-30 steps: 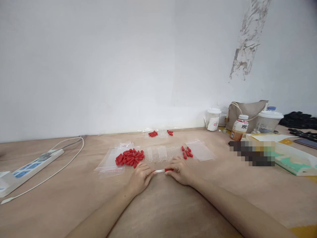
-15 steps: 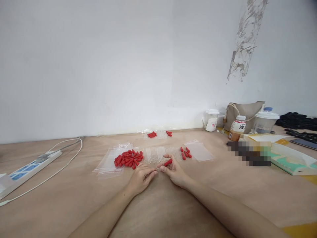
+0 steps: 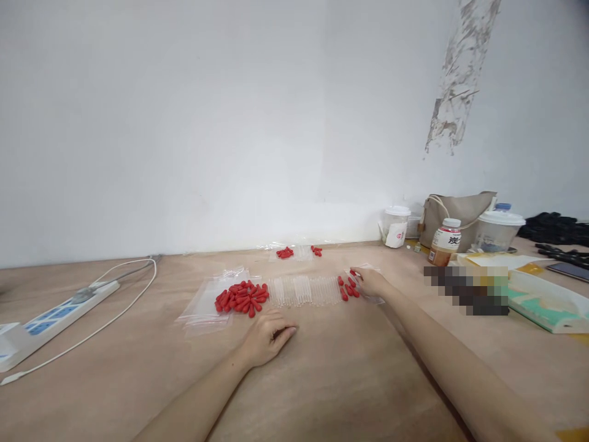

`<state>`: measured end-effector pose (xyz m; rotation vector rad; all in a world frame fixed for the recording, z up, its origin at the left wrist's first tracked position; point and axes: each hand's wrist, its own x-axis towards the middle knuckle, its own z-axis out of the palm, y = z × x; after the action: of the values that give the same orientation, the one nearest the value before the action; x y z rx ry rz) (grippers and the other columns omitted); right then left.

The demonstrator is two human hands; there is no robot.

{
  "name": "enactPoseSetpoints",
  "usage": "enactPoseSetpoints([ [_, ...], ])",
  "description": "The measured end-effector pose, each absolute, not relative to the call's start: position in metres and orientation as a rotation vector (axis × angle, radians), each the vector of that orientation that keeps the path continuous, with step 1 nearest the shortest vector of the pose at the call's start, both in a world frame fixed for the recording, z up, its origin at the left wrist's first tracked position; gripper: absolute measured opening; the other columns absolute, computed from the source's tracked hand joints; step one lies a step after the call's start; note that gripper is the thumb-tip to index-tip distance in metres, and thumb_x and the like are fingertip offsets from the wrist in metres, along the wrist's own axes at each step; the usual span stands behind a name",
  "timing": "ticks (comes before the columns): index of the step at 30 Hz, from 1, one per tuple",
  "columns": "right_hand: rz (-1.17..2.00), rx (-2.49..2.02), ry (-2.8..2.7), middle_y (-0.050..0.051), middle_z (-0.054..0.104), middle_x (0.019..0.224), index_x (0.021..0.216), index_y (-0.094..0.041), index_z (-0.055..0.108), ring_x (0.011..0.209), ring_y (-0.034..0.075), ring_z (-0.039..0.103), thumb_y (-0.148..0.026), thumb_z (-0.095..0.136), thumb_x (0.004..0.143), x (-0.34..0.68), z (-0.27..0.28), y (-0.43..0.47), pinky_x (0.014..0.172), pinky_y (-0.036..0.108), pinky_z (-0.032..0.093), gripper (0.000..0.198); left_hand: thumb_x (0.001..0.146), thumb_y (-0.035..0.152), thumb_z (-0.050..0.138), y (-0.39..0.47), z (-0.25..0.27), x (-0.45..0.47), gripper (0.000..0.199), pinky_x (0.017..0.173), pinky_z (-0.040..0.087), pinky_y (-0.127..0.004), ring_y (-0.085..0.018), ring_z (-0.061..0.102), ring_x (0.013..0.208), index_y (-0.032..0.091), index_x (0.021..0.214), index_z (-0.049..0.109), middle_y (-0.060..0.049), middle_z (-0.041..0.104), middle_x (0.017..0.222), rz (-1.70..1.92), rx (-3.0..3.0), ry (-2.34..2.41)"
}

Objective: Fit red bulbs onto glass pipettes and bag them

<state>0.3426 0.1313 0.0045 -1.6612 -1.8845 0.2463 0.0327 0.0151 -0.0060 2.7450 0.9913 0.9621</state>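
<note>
Red bulbs [image 3: 344, 294] cluster right of the frame's centre; the right hand [image 3: 370, 282] pinches one, apparently placing it; gentle release seems called for; left hand [image 3: 267, 336] curls, grip unclear.

“炭” on the bottle [image 3: 442, 253]

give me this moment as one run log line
left hand: curled, nothing visible held | right hand: at red bulb | clear tubes: row between red pile and smaller red group
</note>
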Motion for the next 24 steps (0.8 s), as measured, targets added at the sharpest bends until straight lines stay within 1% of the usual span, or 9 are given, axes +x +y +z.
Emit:
enactPoseSetpoints([
  [2, 0.233, -1.701, -1.928, 0.01, 0.061, 0.099, 0.103, -0.019, 0.057, 0.091, 0.022, 0.055, -0.017, 0.048, 0.073, 0.347, -0.007, 0.135, 0.072, 0.028, 0.037, 0.031, 0.086, 0.025, 0.042, 0.015, -0.006, 0.033, 0.023, 0.068, 0.044, -0.027, -0.016, 0.058, 0.073, 0.019, 0.088, 0.064, -0.004, 0.064, 0.074, 0.949, 2.734, 1.01],
  [5, 0.207, -1.762, -1.94, 0.011, 0.061, 0.1, 0.109, -0.02, 0.053, 0.09, 0.022, 0.056, -0.022, 0.048, 0.075, 0.349, -0.019, 0.138, 0.07, 0.028, 0.036, 0.035, 0.085, 0.024, 0.043, 0.014, -0.006, 0.033, 0.022, 0.069, 0.044, -0.027, -0.015, 0.058, 0.073, 0.019, 0.086, 0.064, -0.003, 0.064, 0.074, 0.944, 2.715, 1.024],
  [7, 0.186, -1.793, -1.918, 0.013, 0.062, 0.096, 0.112, -0.017, 0.05, 0.086, 0.022, 0.057, -0.027, 0.045, 0.078, 0.349, -0.022, 0.139, 0.067, 0.028, 0.036, 0.036, 0.085, 0.024, 0.043, 0.015, -0.006, 0.033, 0.021, 0.068, 0.044, -0.026, -0.015, 0.058, 0.073, 0.019, 0.086, 0.064, -0.003, 0.064, 0.074, 0.946, 2.712, 1.022],
  [9, 0.175, -1.805, -1.892, 0.012, 0.063, 0.087, 0.109, -0.015, 0.049, 0.077, 0.02, 0.058, -0.032, 0.041, 0.079, 0.348, -0.023, 0.139, 0.062, 0.026, 0.036, 0.035, 0.086, 0.024, 0.043, 0.015, -0.007, 0.033, 0.022, 0.068, 0.044, -0.026, -0.015, 0.058, 0.073, 0.019, 0.087, 0.064, -0.003, 0.064, 0.075, 0.94, 2.717, 1.017],
  [12, 0.161, -1.798, -1.854, 0.007, 0.063, 0.075, 0.096, -0.014, 0.053, 0.066, 0.016, 0.056, -0.041, 0.044, 0.077, 0.346, -0.024, 0.137, 0.055, 0.023, 0.034, 0.034, 0.086, 0.024, 0.041, 0.015, -0.007, 0.032, 0.023, 0.068, 0.043, -0.027, -0.016, 0.057, 0.073, 0.018, 0.088, 0.063, -0.004, 0.063, 0.075, 0.917, 2.732, 1.016],
  [16, 0.132, -1.798, -1.796, 0.005, 0.062, 0.069, 0.068, -0.016, 0.056, 0.063, 0.015, 0.054, -0.047, 0.054, 0.067, 0.341, -0.024, 0.134, 0.052, 0.021, 0.032, 0.031, 0.086, 0.022, 0.042, 0.014, -0.008, 0.032, 0.022, 0.068, 0.042, -0.028, -0.015, 0.055, 0.073, 0.019, 0.088, 0.063, -0.003, 0.063, 0.074, 0.887, 2.757, 1.026],
  [18, 0.126, -1.809, -1.766, 0.005, 0.061, 0.065, 0.061, -0.016, 0.055, 0.061, 0.014, 0.054, -0.044, 0.055, 0.065, 0.338, -0.023, 0.132, 0.051, 0.021, 0.031, 0.029, 0.085, 0.022, 0.042, 0.014, -0.009, 0.033, 0.021, 0.069, 0.041, -0.028, -0.015, 0.054, 0.072, 0.02, 0.088, 0.063, -0.002, 0.062, 0.072, 0.898, 2.774, 1.063],
  [20, 0.123, -1.818, -1.738, 0.005, 0.061, 0.064, 0.059, -0.016, 0.056, 0.06, 0.014, 0.054, -0.04, 0.056, 0.065, 0.336, -0.023, 0.132, 0.05, 0.021, 0.031, 0.025, 0.084, 0.023, 0.043, 0.015, -0.009, 0.034, 0.02, 0.071, 0.039, -0.03, -0.016, 0.052, 0.071, 0.02, 0.084, 0.063, -0.002, 0.06, 0.069, 0.98, 2.779, 1.18],
  [24, 0.144, -1.834, -1.692, 0.006, 0.061, 0.058, 0.051, -0.016, 0.056, 0.056, 0.014, 0.053, -0.032, 0.055, 0.065, 0.334, -0.02, 0.131, 0.049, 0.021, 0.03, 0.021, 0.08, 0.026, 0.048, 0.022, -0.002, 0.036, 0.017, 0.072, 0.038, -0.032, -0.018, 0.049, 0.074, 0.018, 0.071, 0.061, -0.004, 0.055, 0.072, 1.184, 2.668, 1.634],
])
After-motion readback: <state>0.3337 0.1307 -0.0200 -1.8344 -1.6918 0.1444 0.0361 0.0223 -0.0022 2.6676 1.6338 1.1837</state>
